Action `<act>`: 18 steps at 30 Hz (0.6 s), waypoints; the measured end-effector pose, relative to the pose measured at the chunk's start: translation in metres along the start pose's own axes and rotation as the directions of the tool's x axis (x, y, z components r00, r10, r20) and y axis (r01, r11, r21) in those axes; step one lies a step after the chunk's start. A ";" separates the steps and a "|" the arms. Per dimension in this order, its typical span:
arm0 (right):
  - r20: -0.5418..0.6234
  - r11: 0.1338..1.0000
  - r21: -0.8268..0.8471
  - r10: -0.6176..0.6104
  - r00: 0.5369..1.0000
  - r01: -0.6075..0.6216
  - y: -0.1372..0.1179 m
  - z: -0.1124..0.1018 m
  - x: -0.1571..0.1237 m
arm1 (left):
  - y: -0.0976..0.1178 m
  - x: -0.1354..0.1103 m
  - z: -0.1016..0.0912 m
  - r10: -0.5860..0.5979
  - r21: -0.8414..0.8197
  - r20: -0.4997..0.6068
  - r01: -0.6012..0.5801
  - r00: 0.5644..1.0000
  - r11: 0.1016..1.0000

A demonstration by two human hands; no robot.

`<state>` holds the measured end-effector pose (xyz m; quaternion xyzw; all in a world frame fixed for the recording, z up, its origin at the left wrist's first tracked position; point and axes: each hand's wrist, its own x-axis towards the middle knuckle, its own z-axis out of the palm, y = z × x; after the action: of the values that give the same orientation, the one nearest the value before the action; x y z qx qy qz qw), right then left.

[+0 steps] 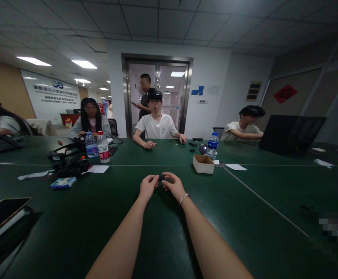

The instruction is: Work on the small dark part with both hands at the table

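Observation:
My left hand (pixel 148 186) and my right hand (pixel 172 186) meet over the dark green table (pixel 169 232), fingers curled in a pinch. Between them they grip a small dark object (pixel 160 178), too small to name. A silver bracelet (pixel 184 198) circles my right wrist. Both forearms stretch out from the bottom edge.
A small cardboard box (pixel 203 163) stands just beyond my hands, to the right. Two water bottles (pixel 99 146) and dark clutter (pixel 70 167) lie at the left, a tablet (pixel 0 213) at the near left. A laptop (pixel 290 133) stands at the right. People sit across the table.

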<state>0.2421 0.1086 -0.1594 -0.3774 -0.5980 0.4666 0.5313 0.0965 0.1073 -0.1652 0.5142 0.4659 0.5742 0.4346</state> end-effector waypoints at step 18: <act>0.016 0.982 0.147 0.121 0.993 -0.122 -0.002 -0.001 0.002 | 0.005 -0.001 -0.012 0.039 -0.067 0.154 -0.029 0.987 0.997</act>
<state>0.2429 0.1098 -0.1570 -0.3712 -0.5393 0.5425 0.5264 0.0846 0.1038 -0.1607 0.5510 0.4031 0.5546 0.4757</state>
